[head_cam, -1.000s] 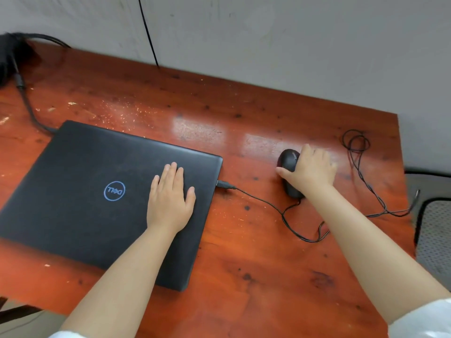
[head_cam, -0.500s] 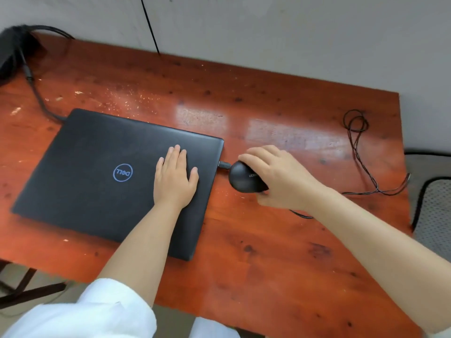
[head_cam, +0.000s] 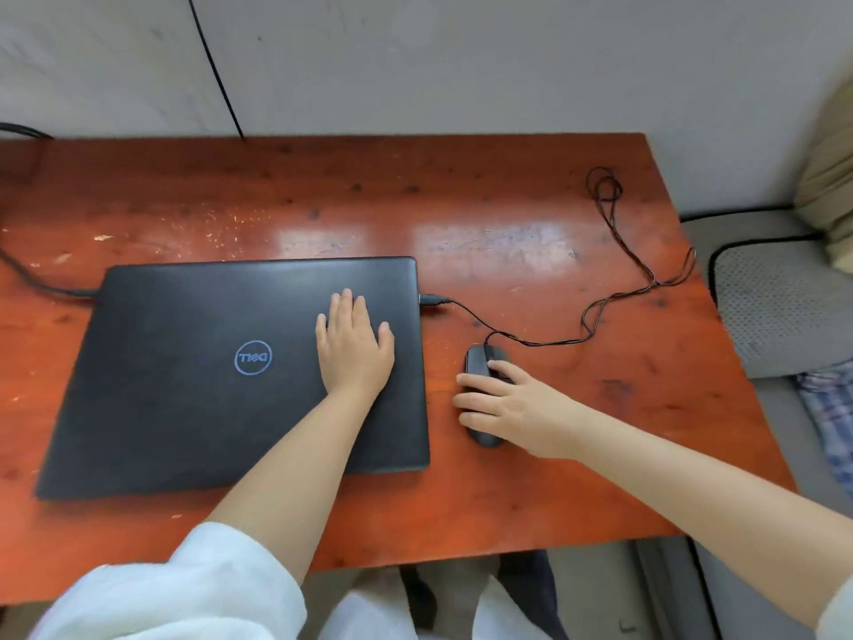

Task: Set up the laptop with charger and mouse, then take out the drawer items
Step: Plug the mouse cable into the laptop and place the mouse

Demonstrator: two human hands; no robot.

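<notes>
A closed black laptop (head_cam: 194, 371) with a blue round logo lies flat on the red-brown wooden table (head_cam: 507, 491). My left hand (head_cam: 355, 348) rests palm down on the right part of its lid, fingers spread. A black wired mouse (head_cam: 480, 362) sits on the table just right of the laptop. My right hand (head_cam: 507, 404) lies over the mouse and grips it. The mouse cable (head_cam: 614, 279) runs from a USB plug (head_cam: 434, 299) in the laptop's right edge, looping toward the table's far right corner. A black charger cable (head_cam: 37, 281) enters the laptop's left rear corner.
A grey wall stands behind the table, with a thin black wire (head_cam: 214, 67) hanging down it. A grey cushioned seat (head_cam: 775, 311) stands off the table's right edge. My legs show below the front edge.
My right hand carried the mouse from the right side toward the laptop, then set it down just right of the laptop's edge. The view has swung so the laptop looks squarer. The left hand stayed on the lid.
</notes>
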